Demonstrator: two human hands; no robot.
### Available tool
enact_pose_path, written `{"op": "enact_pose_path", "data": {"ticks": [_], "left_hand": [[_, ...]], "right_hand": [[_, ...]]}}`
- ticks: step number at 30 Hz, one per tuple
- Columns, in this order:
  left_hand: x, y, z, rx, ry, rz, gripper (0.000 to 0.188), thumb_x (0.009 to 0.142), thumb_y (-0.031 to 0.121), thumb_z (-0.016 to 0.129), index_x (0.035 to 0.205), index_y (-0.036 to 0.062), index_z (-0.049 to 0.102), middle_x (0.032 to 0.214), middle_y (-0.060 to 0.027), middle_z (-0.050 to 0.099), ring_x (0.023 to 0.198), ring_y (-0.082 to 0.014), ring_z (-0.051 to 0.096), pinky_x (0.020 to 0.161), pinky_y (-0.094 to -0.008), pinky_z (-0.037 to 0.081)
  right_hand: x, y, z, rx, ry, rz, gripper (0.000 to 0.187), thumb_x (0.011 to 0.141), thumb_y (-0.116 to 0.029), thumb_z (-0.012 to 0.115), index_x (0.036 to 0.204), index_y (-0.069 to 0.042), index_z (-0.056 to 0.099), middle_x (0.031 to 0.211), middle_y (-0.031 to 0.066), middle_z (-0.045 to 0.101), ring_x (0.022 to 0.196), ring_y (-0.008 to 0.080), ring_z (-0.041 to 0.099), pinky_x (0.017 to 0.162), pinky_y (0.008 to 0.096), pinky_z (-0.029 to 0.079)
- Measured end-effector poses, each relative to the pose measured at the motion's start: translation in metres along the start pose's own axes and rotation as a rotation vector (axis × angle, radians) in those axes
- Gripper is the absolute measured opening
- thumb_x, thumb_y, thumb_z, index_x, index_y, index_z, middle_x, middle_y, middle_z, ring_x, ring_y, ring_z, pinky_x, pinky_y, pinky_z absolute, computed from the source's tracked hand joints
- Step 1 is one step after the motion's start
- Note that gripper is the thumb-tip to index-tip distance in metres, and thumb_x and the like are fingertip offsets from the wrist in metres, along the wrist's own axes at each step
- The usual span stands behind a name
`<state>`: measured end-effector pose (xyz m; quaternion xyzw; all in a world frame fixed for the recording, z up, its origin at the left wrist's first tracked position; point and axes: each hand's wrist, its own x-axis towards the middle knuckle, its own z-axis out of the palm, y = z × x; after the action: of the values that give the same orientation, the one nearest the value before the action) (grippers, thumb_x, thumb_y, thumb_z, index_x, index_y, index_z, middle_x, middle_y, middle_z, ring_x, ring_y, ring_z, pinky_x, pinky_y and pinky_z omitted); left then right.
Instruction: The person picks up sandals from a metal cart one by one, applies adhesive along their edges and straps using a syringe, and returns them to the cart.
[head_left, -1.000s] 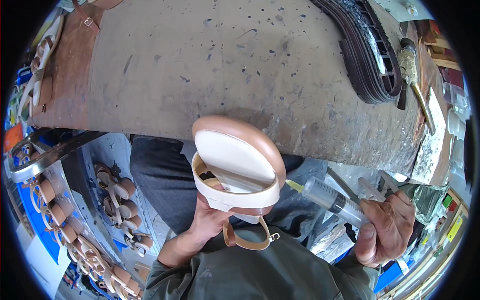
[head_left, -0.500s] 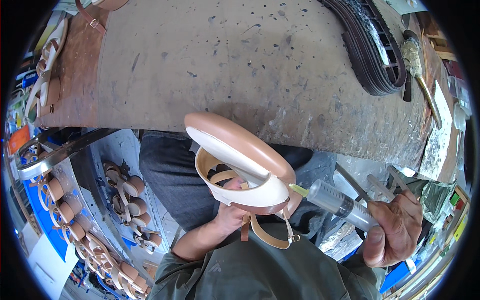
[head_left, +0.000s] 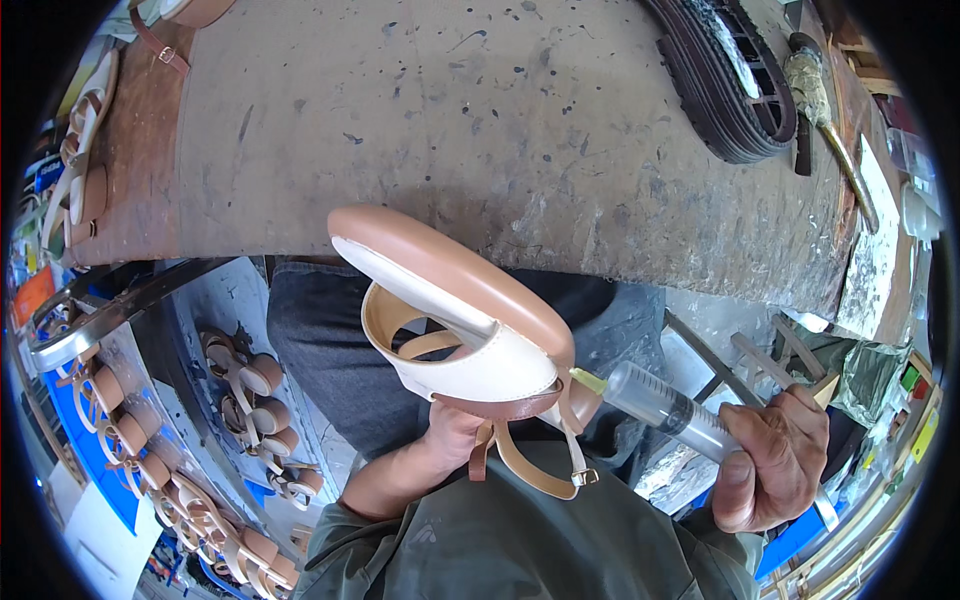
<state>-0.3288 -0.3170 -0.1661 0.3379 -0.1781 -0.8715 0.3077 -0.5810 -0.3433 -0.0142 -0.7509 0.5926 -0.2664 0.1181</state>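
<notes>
A tan and cream sandal with a thick sole is held tilted above my lap, its sole side turned up and away. My left hand grips it from below; the fingers are partly hidden behind the cream strap. An ankle strap with a buckle dangles under the sandal. In my right hand, closed round its barrel end, is a clear syringe with a yellow-green tip. That tip points at the sandal's edge near the heel, touching it or very close.
A stained worktable lies ahead. On its right side are a dark ribbed sole coil and a hammer-like tool. More sandals stand at the table's left, and several heeled sandals sit on racks to my left.
The sandal, both hands and the syringe have shifted slightly left in the picture, the sandal's toe a little up. The syringe tip stays at the same edge of the sandal.
</notes>
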Motion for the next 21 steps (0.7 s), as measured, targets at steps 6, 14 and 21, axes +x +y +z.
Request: {"op": "enact_pose_path", "data": {"ticks": [6,14,21], "left_hand": [[-0.001,-0.001,0.01,0.046,-0.017,0.102,0.07,0.08,0.044,0.063,0.132,0.0045,0.037,0.123,-0.0184,0.046,0.121,-0.0325,0.038,0.105,-0.0512,0.021],[0.006,0.004,0.014,0.147,-0.125,0.24,0.067,0.082,0.048,0.058,0.129,0.0037,0.041,0.115,-0.0193,0.05,0.107,-0.0323,0.048,0.102,-0.0537,0.024],[0.007,0.003,0.014,0.212,-0.156,0.312,0.067,0.083,0.048,0.057,0.13,0.0035,0.04,0.117,-0.0202,0.048,0.107,-0.034,0.047,0.102,-0.0549,0.024]], "right_hand": [[-0.011,-0.004,0.005,0.01,0.06,0.027,0.022,0.074,-0.018,0.057,0.079,0.003,0.064,0.052,0.0082,0.057,0.043,0.014,0.037,0.049,0.0285,0.029],[-0.024,-0.005,0.007,-0.011,0.061,0.035,0.023,0.074,-0.018,0.057,0.08,0.004,0.064,0.053,0.0103,0.057,0.041,0.014,0.036,0.044,0.0288,0.026],[-0.032,-0.023,0.007,-0.079,0.009,0.107,0.025,0.078,-0.019,0.054,0.078,0.004,0.062,0.057,0.0108,0.057,0.045,0.0188,0.042,0.048,0.0317,0.031]]}}
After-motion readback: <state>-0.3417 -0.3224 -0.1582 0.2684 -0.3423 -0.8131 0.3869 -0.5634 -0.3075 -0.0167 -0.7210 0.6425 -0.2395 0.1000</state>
